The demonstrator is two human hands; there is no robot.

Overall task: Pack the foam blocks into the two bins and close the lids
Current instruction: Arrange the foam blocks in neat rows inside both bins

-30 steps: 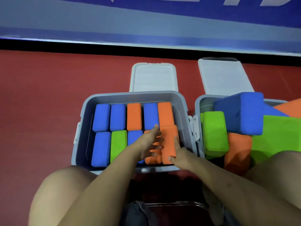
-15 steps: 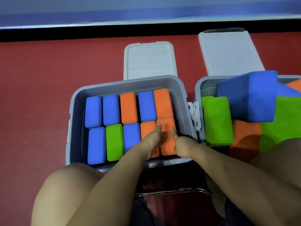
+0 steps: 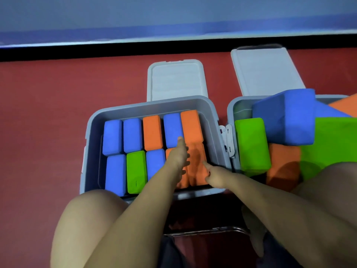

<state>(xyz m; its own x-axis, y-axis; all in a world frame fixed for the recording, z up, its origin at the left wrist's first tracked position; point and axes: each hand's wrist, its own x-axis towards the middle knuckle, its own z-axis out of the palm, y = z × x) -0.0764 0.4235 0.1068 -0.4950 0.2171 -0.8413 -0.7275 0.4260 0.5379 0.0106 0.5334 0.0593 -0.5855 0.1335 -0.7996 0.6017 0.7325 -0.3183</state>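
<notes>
The left grey bin (image 3: 92, 132) holds two neat rows of blue, orange and green foam blocks. My left hand (image 3: 178, 157) lies flat with straight fingers on the orange blocks at the front right of that bin. My right hand (image 3: 213, 174) presses on the front right orange block (image 3: 197, 161) beside the bin's right wall. The right grey bin (image 3: 230, 111) is piled above its rim with a green block (image 3: 251, 144), a big blue block (image 3: 286, 117) and orange and green blocks. Both lids, the left one (image 3: 176, 80) and the right one (image 3: 264, 70), lie open behind the bins.
The bins stand side by side on a red floor (image 3: 48, 113), their white latches (image 3: 226, 138) almost touching. A black strip and a blue wall (image 3: 173, 20) run along the back. My bare knees (image 3: 83, 225) frame the bottom of the view, with a metal bar (image 3: 204, 231) between them.
The orange block under my hands has sunk level with its row. My left hand has slid farther forward over the blocks. The view has tilted slightly.
</notes>
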